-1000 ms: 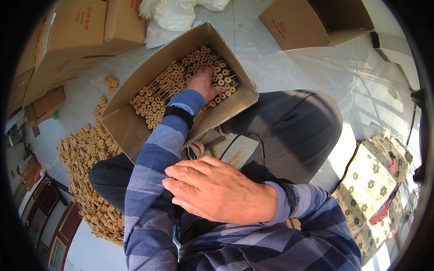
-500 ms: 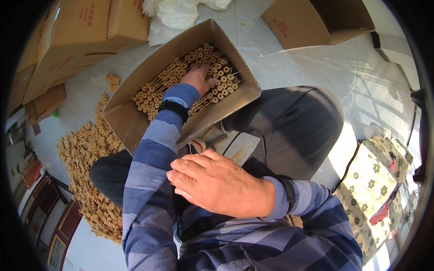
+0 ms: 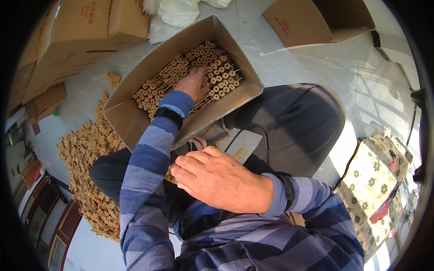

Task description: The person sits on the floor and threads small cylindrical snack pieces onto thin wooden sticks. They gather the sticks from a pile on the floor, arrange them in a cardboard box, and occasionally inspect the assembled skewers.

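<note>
My left hand (image 3: 191, 84) reaches into an open cardboard box (image 3: 229, 102) in front of me. It lies over rows of thin sticks threaded with tan, ring-shaped pieces (image 3: 220, 77), touching them, fingers stretched out. These skewers are packed side by side, some showing round ends with holes and others showing their bare sticks. Nearer my lap, my right hand (image 3: 221, 180) hangs back upward, its fingers bent and pressed together. Whatever lies under its palm is hidden; a bit of tan shows just past the fingertips.
Loose tan skewered pieces (image 3: 88, 167) lie heaped on the floor at the left. Closed cartons (image 3: 77, 27) stand at the far left, beside white plastic bags (image 3: 178, 12). Another open carton (image 3: 298, 25) is at the far right. A flower-patterned cloth (image 3: 368, 180) lies at the right.
My left hand has shifted slightly left and toward me over the skewers, uncovering more round ends to its right. My right hand has moved only a little.
</note>
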Available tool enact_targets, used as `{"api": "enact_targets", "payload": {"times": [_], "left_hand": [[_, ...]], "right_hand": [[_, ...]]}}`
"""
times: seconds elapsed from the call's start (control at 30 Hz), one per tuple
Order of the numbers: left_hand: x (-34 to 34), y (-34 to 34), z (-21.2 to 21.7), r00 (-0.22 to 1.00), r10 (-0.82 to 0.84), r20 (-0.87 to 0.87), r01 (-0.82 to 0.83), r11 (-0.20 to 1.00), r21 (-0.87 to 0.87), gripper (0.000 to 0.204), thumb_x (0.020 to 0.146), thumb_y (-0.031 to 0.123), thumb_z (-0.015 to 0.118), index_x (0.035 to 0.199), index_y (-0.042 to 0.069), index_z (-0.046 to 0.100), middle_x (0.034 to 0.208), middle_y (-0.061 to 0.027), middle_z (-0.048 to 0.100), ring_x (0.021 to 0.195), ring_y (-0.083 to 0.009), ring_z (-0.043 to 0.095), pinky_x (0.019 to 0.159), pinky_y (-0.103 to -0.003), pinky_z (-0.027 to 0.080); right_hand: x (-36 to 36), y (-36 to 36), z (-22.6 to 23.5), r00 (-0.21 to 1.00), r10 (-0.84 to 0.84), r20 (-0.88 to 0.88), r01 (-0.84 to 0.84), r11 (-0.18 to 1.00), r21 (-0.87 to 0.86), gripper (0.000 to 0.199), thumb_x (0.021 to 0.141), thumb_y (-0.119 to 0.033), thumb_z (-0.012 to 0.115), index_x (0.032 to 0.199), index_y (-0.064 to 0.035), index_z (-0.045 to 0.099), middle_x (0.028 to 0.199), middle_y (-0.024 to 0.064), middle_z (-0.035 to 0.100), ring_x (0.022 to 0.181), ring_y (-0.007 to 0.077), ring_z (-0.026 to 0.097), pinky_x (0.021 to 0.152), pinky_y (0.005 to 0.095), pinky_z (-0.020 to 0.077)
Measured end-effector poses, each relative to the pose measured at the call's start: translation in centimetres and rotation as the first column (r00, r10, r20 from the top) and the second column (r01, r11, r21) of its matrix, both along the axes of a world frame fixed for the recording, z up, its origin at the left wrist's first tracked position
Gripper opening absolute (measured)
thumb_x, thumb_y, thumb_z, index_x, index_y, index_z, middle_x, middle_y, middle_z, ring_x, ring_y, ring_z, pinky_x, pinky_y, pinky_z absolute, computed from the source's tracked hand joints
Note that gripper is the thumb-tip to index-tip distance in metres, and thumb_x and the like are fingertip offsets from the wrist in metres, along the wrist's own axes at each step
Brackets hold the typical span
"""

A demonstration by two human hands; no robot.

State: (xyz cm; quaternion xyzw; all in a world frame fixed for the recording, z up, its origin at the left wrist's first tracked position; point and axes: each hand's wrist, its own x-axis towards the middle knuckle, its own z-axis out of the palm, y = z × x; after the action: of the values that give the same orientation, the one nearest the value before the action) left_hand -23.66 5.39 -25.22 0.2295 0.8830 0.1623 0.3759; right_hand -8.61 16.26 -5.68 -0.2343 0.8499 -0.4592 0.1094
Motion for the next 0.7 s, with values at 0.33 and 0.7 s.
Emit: {"api": "enact_targets", "payload": {"times": [0.33,0.7], "left_hand": [[0.9,0.4,-2.7,0.973,0.226,0.048,-0.231,0.953,0.195,0.07,0.083,0.008,0.073,0.146,0.003,0.043,0.135,-0.0237,0.055,0.119,-0.0338,0.059,0.1,-0.041,0.05],[-0.1,-3.6,0.1,0.997,0.076,0.032,-0.076,0.997,-0.006,0.034,0.087,0.02,0.072,0.115,0.003,0.067,0.094,-0.0156,0.071,0.088,-0.0298,0.069,0.082,-0.04,0.055]], "right_hand": [[-0.3,-0.2,0.1,0.995,0.092,0.034,-0.094,0.993,0.07,0.027,0.09,-0.018,0.067,0.111,-0.0022,0.062,0.105,0.0062,0.061,0.1,0.0194,0.061,0.085,0.033,0.0463],[0.6,-0.3,-0.9,0.995,0.012,-0.097,-0.002,0.995,0.102,0.012,0.09,-0.016,0.06,0.097,-0.0061,0.062,0.087,0.0034,0.054,0.086,0.0177,0.055,0.075,0.0332,0.0426]]}}
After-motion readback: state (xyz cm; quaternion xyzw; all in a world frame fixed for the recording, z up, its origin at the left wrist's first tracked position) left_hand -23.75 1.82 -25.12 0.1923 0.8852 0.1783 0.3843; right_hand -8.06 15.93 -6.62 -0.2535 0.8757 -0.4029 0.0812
